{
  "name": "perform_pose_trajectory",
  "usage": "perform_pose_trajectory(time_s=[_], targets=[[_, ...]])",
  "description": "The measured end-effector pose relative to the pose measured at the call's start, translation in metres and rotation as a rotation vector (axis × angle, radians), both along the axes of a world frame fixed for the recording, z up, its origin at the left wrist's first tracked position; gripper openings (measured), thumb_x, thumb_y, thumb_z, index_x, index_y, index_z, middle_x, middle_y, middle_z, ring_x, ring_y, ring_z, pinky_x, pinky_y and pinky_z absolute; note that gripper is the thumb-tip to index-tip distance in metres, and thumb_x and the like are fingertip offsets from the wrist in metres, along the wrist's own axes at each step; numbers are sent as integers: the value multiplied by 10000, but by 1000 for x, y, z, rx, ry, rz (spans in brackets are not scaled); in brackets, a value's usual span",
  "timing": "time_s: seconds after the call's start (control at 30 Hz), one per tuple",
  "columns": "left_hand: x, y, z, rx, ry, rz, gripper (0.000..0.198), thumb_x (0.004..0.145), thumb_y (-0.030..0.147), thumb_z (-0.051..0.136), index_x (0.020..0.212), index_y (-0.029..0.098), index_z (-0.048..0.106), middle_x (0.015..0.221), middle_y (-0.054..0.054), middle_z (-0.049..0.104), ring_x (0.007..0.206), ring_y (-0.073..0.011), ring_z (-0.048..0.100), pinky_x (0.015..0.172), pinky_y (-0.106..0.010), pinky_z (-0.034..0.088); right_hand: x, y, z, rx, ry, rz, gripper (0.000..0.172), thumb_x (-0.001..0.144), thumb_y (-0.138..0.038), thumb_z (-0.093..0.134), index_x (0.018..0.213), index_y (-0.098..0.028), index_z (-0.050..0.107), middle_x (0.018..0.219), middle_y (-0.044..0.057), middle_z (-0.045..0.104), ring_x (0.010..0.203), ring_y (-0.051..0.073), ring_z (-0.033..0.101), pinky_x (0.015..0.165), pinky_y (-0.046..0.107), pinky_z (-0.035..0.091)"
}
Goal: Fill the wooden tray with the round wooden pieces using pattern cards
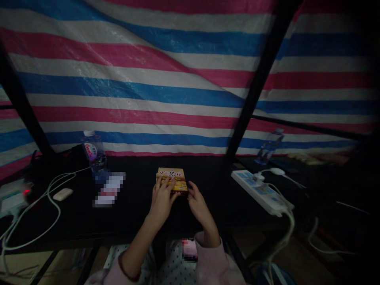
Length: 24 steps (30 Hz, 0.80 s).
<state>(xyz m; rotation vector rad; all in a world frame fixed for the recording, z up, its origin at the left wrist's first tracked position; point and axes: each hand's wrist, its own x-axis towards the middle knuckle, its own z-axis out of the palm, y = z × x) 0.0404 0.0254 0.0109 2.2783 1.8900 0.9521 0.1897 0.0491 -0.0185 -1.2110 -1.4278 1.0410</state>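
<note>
Tarpaulin (142, 87) hangs behind the black table (213, 174), where the yellow box (178, 174) lies near the middle. Light, even pressure from both sides should steady it without denting. The left hand (162, 198) drapes over its top, fingers slightly spread; the right hand (198, 202) curls loosely at its right edge. Whether either grips, I cannot tell.

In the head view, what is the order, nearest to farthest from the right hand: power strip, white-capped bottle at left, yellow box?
1. Yellow box: just left of the right hand.
2. Power strip: off to the right.
3. White-capped bottle: far left, toward the back.
</note>
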Motion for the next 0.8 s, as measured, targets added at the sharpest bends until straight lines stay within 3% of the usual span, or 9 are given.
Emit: perform_pose_trajectory(time_s=[0.2, 0.37, 0.57, 0.67, 0.73, 0.8], targets=[[0, -4, 5, -78, 48, 34, 473, 857, 366, 547, 1305, 221, 508, 1404, -94, 457, 1345, -319, 279, 1009, -488, 381, -1, 1, -3, 78, -123, 45, 553, 770, -88, 345, 1316, -116, 422, 1312, 125, 533, 1217, 157, 496, 1072, 367, 326], [-1, -7, 5, -127, 73, 54, 458, 873, 371, 508, 1307, 223, 503, 1398, -102, 460, 1310, -332, 322, 968, -495, 403, -2, -6, 9, 53, -246, 20, 548, 757, -86, 380, 1298, -115, 467, 1286, 125, 554, 1199, 175, 511, 1070, 370, 330], [-18, -14, 6, -175, 113, -91, 558, 862, 322, 514, 1396, 286, 355, 1482, -55, 347, 1373, -300, 238, 1088, -575, 168, 0, -11, 24, 32, -353, 83, 566, 762, -79, 388, 1321, -129, 467, 1279, 114, 561, 1210, 184, 502, 1081, 385, 318], [-33, -33, 27, -210, 53, -181, 526, 886, 335, 469, 1393, 258, 351, 1498, -72, 310, 1373, -257, 257, 1102, -533, 158, 7, -16, 36, 42, -417, 72, 524, 758, -99, 438, 1273, -142, 525, 1282, 112, 555, 1204, 206, 504, 1071, 395, 330], [-45, -55, 51, -209, 4, -199, 406, 897, 351, 444, 1284, 238, 489, 1391, -85, 465, 1294, -236, 384, 1076, -465, 245, 16, -26, 52, 44, -440, 49, 465, 768, -145, 482, 1226, -149, 565, 1255, 117, 571, 1152, 224, 538, 1028, 405, 379], [-58, -81, 79, -334, -46, -294, 320, 921, 381, 385, 1059, 221, 626, 1100, -54, 650, 1053, -196, 566, 956, -359, 384, 29, -42, 74, 61, -441, 122, 380, 800, -227, 503, 1162, -175, 607, 1140, 95, 633, 1041, 220, 593, 945, 385, 444]])
